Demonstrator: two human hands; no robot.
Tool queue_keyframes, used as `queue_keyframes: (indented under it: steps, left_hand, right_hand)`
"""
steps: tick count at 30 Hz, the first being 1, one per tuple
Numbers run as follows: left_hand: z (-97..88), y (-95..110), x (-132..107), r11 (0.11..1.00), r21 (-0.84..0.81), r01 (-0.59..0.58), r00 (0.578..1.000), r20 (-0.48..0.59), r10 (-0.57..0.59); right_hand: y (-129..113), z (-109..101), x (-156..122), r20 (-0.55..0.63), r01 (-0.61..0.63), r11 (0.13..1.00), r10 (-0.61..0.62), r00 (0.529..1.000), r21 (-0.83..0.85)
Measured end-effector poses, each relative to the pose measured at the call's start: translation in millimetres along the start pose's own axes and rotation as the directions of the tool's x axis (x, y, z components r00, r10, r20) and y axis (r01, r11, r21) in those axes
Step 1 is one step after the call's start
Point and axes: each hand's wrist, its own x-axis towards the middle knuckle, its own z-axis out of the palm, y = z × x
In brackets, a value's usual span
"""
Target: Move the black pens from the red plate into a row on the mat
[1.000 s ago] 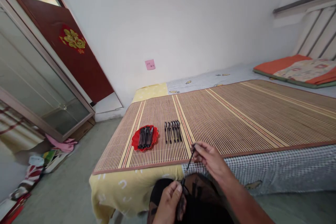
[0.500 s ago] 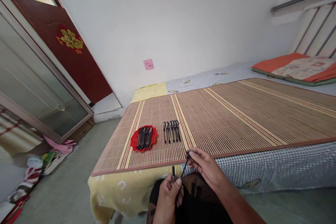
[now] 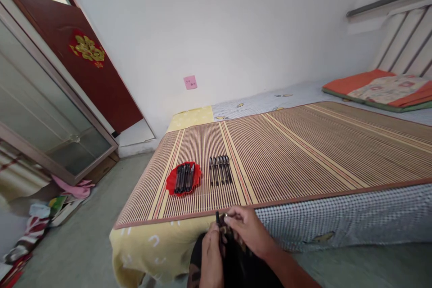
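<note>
Low at the bed's front edge, my left hand (image 3: 212, 254) is closed around a black pen piece (image 3: 218, 217), whose dark end points up above the fingers. Beside it, my right hand (image 3: 249, 229) pinches with thumb and forefinger close to the left fingers; a small bright spot shows at the fingertips, but what they hold is mostly hidden. On the mat, several black pens (image 3: 220, 171) lie side by side in a row. To their left, a red scalloped dish (image 3: 171, 183) carries several more black pens (image 3: 184, 177).
A striped bamboo mat (image 3: 286, 153) covers most of the bed, over yellow and checked sheets. Folded orange bedding (image 3: 357, 83) lies at the far right. A pink note (image 3: 190, 82) is stuck on the wall. Clothes (image 3: 37, 229) lie on the floor at left.
My right hand has moved down and left, close against my left hand. The thin dark stick that showed between the hands is now mostly hidden. The laid-out pens have not moved.
</note>
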Motion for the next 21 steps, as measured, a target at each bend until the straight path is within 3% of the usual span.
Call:
queue_keyframes:
  steps: [4, 8, 12, 14, 17, 21]
  left_hand:
    - [-1.2, -24.7, 5.6, 0.994, 0.102, -0.038, 0.997, -0.068, 0.046]
    - [-0.6, -52.0, 15.2, 0.973, 0.137, -0.183, 0.983, 0.049, 0.178]
    - [10.2, -51.7, 19.7, 0.961, 0.140, -0.237, 0.972, 0.025, 0.235]
    - [11.0, -44.4, 21.5, 0.961, 0.151, -0.233, 0.972, 0.015, 0.234]
    - [-2.5, -42.7, 26.5, 0.943, 0.202, -0.265, 0.963, 0.004, 0.270]
    - [-33.0, -70.2, 31.9, 0.900, 0.338, -0.274, 0.948, -0.065, 0.313]
  right_hand:
    - [10.5, 15.5, 0.7, 0.039, 0.046, 0.999, -0.046, 0.998, 0.002]
    - [15.5, 18.6, 4.2, 0.040, 0.084, 0.996, -0.084, 0.996, 0.018]
    - [13.9, 13.2, 8.7, 0.034, 0.075, 0.997, -0.074, 0.997, -0.032]
    - [10.2, 0.0, 19.1, 0.015, 0.040, 0.996, -0.039, 0.999, -0.082]
    - [1.4, -36.8, 52.6, -0.032, 0.000, 0.986, -0.005, 0.999, -0.169]
    - [-9.1, -89.5, 118.7, -0.124, -0.023, 0.895, -0.036, 0.992, -0.445]
